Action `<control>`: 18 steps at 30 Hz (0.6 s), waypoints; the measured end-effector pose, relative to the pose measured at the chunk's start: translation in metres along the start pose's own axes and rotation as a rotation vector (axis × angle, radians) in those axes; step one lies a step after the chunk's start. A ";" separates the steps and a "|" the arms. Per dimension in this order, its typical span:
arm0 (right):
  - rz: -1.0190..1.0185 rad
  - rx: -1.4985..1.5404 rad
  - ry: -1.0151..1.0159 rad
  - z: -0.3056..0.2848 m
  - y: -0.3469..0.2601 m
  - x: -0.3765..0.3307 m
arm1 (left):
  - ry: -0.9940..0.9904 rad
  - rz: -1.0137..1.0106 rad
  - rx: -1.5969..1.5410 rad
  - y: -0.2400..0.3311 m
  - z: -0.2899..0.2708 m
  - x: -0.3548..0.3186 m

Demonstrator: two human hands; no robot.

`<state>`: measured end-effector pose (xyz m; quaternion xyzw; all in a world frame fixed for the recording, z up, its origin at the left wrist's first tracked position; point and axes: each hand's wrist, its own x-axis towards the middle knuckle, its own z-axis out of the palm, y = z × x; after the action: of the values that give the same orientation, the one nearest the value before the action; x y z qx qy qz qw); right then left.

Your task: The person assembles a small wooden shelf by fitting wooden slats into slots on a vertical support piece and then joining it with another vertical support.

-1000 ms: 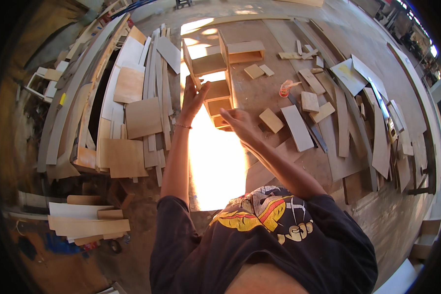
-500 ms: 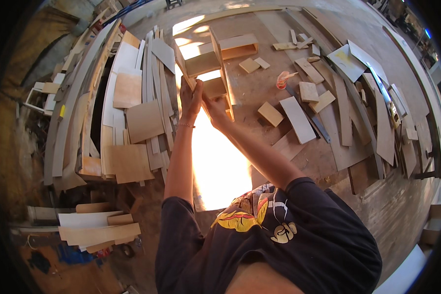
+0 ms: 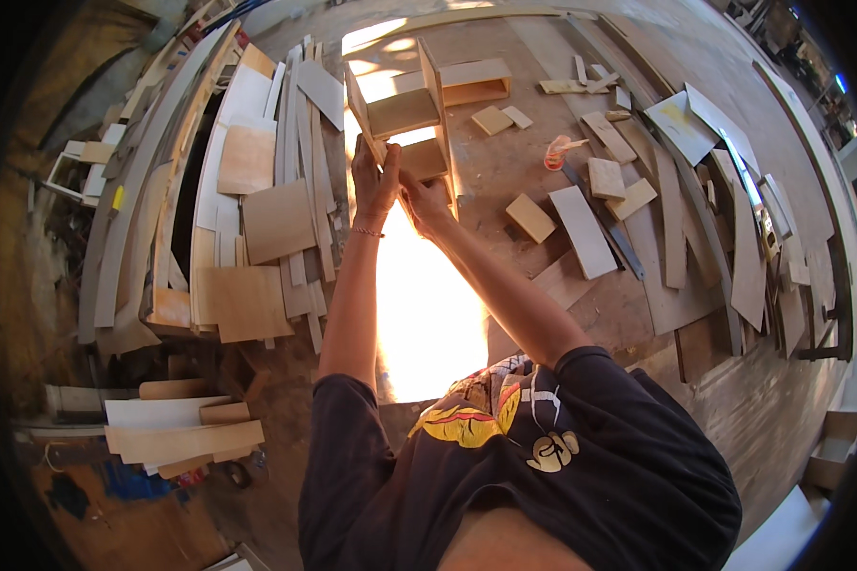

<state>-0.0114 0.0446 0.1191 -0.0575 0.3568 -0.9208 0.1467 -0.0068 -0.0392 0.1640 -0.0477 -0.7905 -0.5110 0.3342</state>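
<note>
A narrow wooden shelf unit with crosswise boards between two long side panels stands ahead of me, over a strip of bright sunlight. My left hand is closed around its left side panel, thumb upward along the edge. Just right of it, my right hand grips the unit's near part with bent fingers, some of them hidden by the wood. A separate shallow wooden box lies against the unit's far right side.
Stacked boards and panels line the left. On the right lie wood blocks, a white board, a dark metal strip and a red-and-clear cup. Long planks are beyond these. More offcuts lie lower left.
The whole view has shifted slightly. My hands and the shelf unit sit a little higher in the picture, and both hands keep their hold on the wood.
</note>
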 end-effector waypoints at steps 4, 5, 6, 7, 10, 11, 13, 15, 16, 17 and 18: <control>0.010 -0.012 0.008 0.005 0.002 0.000 | 0.015 -0.004 -0.007 -0.002 -0.005 0.001; 0.026 -0.011 0.010 0.006 0.003 0.000 | 0.021 0.006 0.005 -0.003 -0.007 0.001; 0.042 -0.024 0.010 0.003 0.004 0.002 | 0.035 0.015 0.009 0.000 -0.006 0.001; 0.059 -0.026 0.009 0.000 0.005 0.006 | 0.035 -0.023 -0.026 0.003 -0.005 0.001; 0.033 -0.022 0.026 -0.006 0.006 0.007 | -0.011 -0.037 -0.048 0.014 -0.004 0.000; 0.018 0.018 0.023 -0.004 0.006 0.006 | -0.015 0.041 -0.033 0.010 -0.005 0.001; 0.024 0.046 0.025 0.002 0.000 0.001 | 0.007 0.022 0.048 0.014 -0.005 0.001; 0.038 0.055 0.029 0.003 -0.004 -0.001 | 0.008 0.019 0.108 0.013 -0.006 0.001; 0.031 0.054 0.021 0.003 -0.004 -0.001 | 0.012 0.014 0.097 0.012 -0.005 0.001; 0.023 0.054 0.015 0.002 -0.004 -0.001 | 0.016 0.011 0.084 0.011 -0.004 0.001; 0.012 0.063 0.005 0.004 -0.003 0.001 | 0.015 0.014 0.079 0.011 -0.005 0.003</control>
<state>-0.0123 0.0441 0.1237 -0.0483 0.3284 -0.9308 0.1529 -0.0015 -0.0390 0.1755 -0.0361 -0.8071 -0.4776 0.3452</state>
